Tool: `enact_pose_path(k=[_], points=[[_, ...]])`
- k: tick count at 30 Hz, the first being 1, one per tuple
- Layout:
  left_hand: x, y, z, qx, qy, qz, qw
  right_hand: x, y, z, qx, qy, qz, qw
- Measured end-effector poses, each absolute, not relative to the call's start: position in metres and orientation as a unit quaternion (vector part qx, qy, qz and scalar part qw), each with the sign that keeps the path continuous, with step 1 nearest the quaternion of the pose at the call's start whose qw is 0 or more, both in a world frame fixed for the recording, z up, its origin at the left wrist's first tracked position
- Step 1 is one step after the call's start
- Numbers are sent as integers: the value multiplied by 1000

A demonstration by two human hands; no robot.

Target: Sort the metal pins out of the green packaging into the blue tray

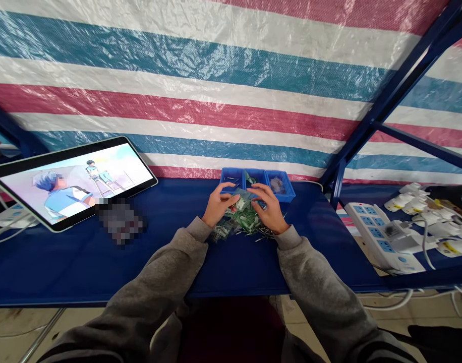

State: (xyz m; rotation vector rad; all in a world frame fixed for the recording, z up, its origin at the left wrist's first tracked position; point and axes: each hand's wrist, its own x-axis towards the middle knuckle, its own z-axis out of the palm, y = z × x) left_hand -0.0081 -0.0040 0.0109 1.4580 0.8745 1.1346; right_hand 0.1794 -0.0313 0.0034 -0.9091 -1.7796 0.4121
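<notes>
A pile of small green and clear packets [244, 219] lies on the blue table [231, 275], with thin metal pieces [267, 233] along its right side. Over the pile's left part, my left hand [219, 204] is closed, thumb and fingers together at a small clear packet [236, 201]. My right hand [269, 207] is over the right part with fingers curled and apart; I cannot make out anything held in it. Just behind both hands stand joined blue trays [290, 190], holding thin pieces at left, green packets in the middle and clear packets at right.
A tablet [83, 176] showing a cartoon leans at the left, beside a blurred dark item [122, 222]. At the right are a white power strip [382, 237], plugs with cables [443, 229] and a blue metal frame [367, 121]. A striped sheet [200, 111] hangs behind.
</notes>
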Motion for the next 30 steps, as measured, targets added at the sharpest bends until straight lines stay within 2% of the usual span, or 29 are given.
enact_pose_path(k=[3, 5, 11, 12, 16, 19, 21, 26, 30], points=[[-9, -5, 14, 603, 361, 446, 554, 179, -30, 4, -379, -767, 156, 493], [-9, -7, 16, 616, 361, 430, 553, 179, -30, 4, -406, -752, 202, 479], [-11, -4, 17, 627, 385, 497, 461, 187, -25, 5, -448, -636, 494, 388], [-12, -3, 16, 626, 392, 499, 454, 189, -24, 5, -454, -600, 521, 404], [-13, -1, 11, 631, 402, 509, 426, 191, -21, 4, -463, -419, 535, 569], [-15, 2, 11, 654, 411, 495, 399, 190, -21, 4, -479, -373, 546, 577], [-22, 6, 16, 714, 401, 432, 378, 189, -21, 4, -490, -395, 540, 560], [-59, 9, 29, 872, 353, 112, 321, 193, -19, 3, -519, -527, 435, 513], [-79, -1, 22, 888, 396, 27, 231, 194, -19, 2, -538, -657, 323, 418]])
